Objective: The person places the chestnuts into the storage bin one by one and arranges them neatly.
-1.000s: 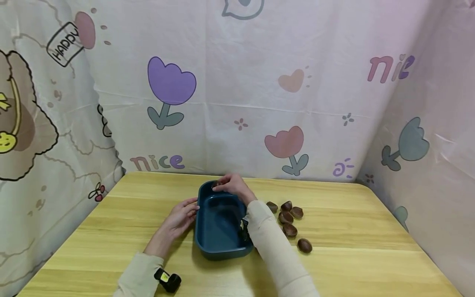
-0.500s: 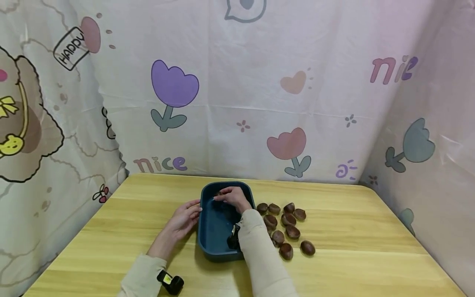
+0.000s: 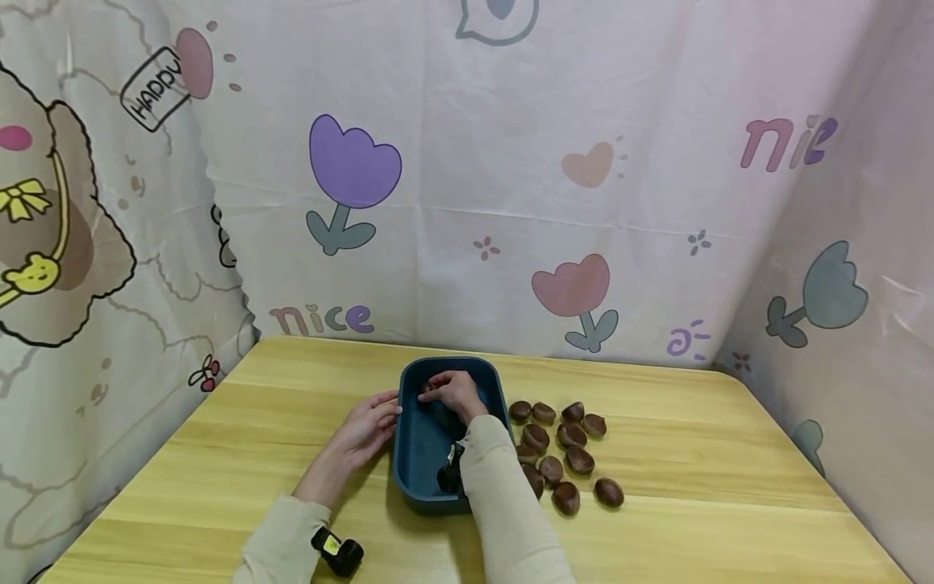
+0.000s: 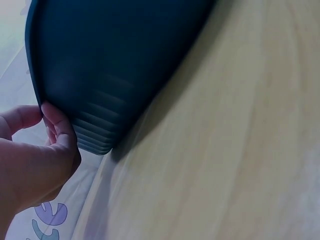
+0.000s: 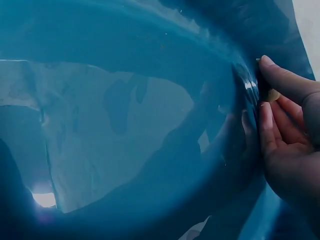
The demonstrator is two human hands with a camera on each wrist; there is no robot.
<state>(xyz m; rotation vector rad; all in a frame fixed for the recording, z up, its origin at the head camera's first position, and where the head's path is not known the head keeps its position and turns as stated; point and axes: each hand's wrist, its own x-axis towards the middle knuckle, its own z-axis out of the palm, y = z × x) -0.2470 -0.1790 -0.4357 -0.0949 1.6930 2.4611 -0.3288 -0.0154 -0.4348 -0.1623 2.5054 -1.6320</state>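
A dark blue rectangular plastic tub (image 3: 422,501) stands on the wooden table in the head view. My left hand (image 3: 361,434) is at its left side; in the left wrist view, thumb and fingers (image 4: 59,120) pinch the rim. My right hand (image 3: 458,394) reaches down inside the tub towards its far end. Between its thumb and fingertips it holds a chestnut (image 5: 272,94), mostly covered by the fingers and low against the tub's inner surface in the right wrist view. The bottom of the tub is glossy and reflective there.
Several loose brown chestnuts (image 3: 571,435) lie on the table (image 3: 679,454) to the right of the tub, one (image 3: 609,492) a little apart. A printed cloth (image 3: 467,162) hangs behind the table and along both sides.
My right hand, with the chestnut, has come down from the tub's far rim to lower inside it. The forearm has swung left, uncovering more chestnuts. My left hand stays at the rim.
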